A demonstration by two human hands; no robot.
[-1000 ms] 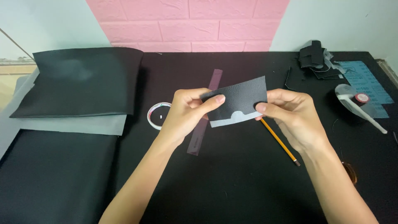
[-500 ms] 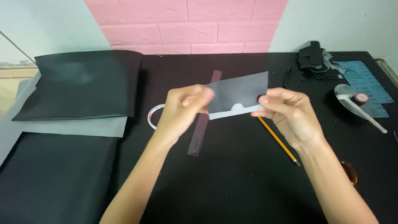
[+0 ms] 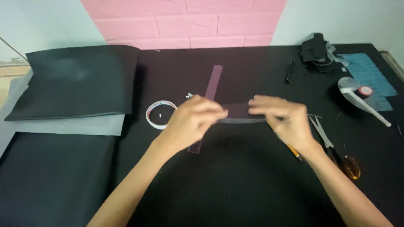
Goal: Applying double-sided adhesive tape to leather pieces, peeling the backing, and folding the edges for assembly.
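Note:
Both of my hands hold one small dark sheet piece (image 3: pixel 239 112) above the black table. It lies nearly flat and edge-on to me, with a pale underside showing along its near edge. My left hand (image 3: pixel 193 120) pinches its left end and my right hand (image 3: pixel 283 115) grips its right end. Under my left hand lies a translucent purple ruler (image 3: pixel 210 90), running away from me. A yellow pencil (image 3: pixel 294 152) pokes out from beneath my right wrist.
A roll of tape (image 3: pixel 159 114) lies left of my left hand. Scissors with orange handles (image 3: pixel 336 149) sit to the right. Black sheets (image 3: pixel 75 80) over a grey sheet are stacked at the left. A tape dispenser (image 3: pixel 362 96), blue mat (image 3: pixel 368 75) and dark scraps (image 3: pixel 317 50) occupy the far right.
The dark piece faced me upright before. It has tipped flat and dropped lower, my hands turning with it. The motion blurs my hands.

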